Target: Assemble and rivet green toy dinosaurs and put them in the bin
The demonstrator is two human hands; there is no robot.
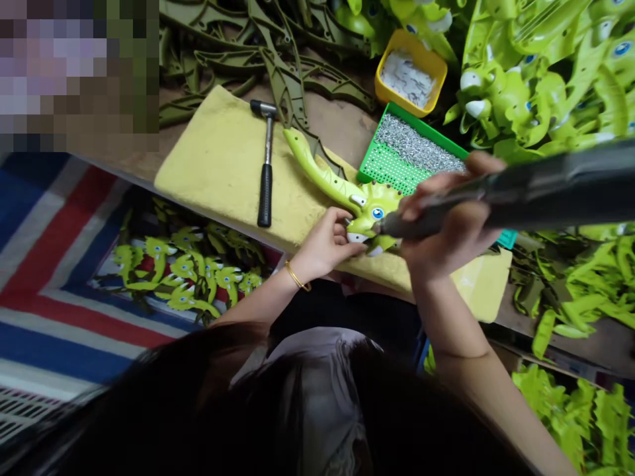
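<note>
On a yellow foam pad (218, 152) lies a lime-green plastic toy dinosaur (327, 185) with a curved body, blue eye and white horns. My left hand (330, 244) pinches the toy's snout end. A dark power screwdriver (526, 192) is gripped in my right hand (446, 225), its tip against the toy's head just below the eye. Part of the head is hidden behind the tool and hand. A hammer (266, 165) with a black handle rests on the pad left of the toy. Behind the toy, a dark olive part (325, 152) shows partly.
A green basket (397, 168) of small metal screws and a yellow tub (381, 79) of white bits stand behind the pad. Olive plastic parts (278, 59) pile up at the back, lime-green toy parts (546, 79) at right. Similar toys (183, 264) lie lower left by a striped sheet (64, 284).
</note>
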